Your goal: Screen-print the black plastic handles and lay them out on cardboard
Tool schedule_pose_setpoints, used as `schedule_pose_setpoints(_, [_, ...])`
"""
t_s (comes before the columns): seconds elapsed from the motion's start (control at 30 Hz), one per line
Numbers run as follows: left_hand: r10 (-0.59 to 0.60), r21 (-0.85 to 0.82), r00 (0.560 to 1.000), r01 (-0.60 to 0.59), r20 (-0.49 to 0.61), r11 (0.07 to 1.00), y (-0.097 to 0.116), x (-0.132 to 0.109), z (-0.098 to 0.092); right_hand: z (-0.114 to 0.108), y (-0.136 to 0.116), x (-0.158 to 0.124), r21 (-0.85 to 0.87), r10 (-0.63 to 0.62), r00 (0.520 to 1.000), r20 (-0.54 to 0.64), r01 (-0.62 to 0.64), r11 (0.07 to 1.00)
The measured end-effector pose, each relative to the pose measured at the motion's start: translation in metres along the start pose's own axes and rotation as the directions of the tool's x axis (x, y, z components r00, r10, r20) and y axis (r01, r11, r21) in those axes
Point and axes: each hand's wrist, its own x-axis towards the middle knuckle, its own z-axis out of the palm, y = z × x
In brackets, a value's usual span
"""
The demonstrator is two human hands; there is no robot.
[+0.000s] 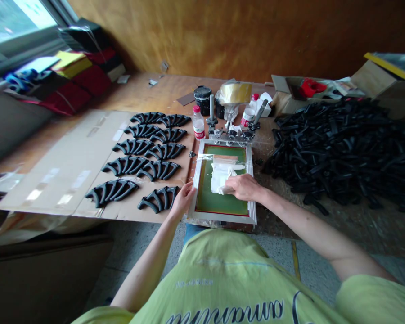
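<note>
In front of me lies a screen printing frame (253,198) with a silver border and green mesh. My left hand (184,198) grips its left edge near the front corner. Closed around a small pale scraper (227,190), my right hand (245,186) is over the middle of the mesh. White ink (220,175) is spread in a thick patch beside and beyond the scraper. A wooden-edged squeegee (225,159) lies across the mesh above the ink. Hinge clamps (231,135) hold the frame's far side. What lies beneath the mesh is hidden.
Curved black plastic parts (131,166) stand in fanned rows on cardboard (64,157) at left. A large heap of black parts (344,153) covers the right side. Behind the frame are a red-capped bottle (198,123), a black tub (202,100) and a tape roll (235,93).
</note>
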Motion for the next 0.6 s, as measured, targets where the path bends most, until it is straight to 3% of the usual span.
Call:
schedule_pose_setpoints(0.13, [-0.001, -0.014, 1.0, 0.001, -0.014, 1.0, 0.0, 0.0, 0.001, 0.015, -0.005, 0.005, -0.05, 0.112, 0.978, -0.177, -0.122, 0.991])
schedule_pose_setpoints(0.3, [-0.021, -0.045, 1.0, 0.02, -0.015, 0.999, 0.002, -0.001, 0.002, 0.034, -0.016, -0.011, -0.049, -0.003, 0.993, -0.114, -0.003, 0.999])
schedule_pose_setpoints(0.4, [-0.029, -0.047, 1.0, 0.029, -0.007, 0.999, 0.01, -0.006, 0.002, 0.018, -0.006, 0.001, 0.044, 0.136, 0.971, -0.196, -0.13, 0.991])
schedule_pose_setpoints(0.5, [-0.035, -0.084, 0.998, 0.039, 0.047, 0.996, 0.026, -0.015, -0.003, -0.007, 0.013, 0.027, 0.119, 0.289, 0.901, -0.325, -0.264, 0.957])
schedule_pose_setpoints(0.6, [0.005, -0.093, 1.0, -0.003, 0.028, 0.996, 0.05, -0.021, -0.008, -0.032, 0.041, 0.041, 0.175, 0.399, 0.816, -0.419, -0.358, 0.917])
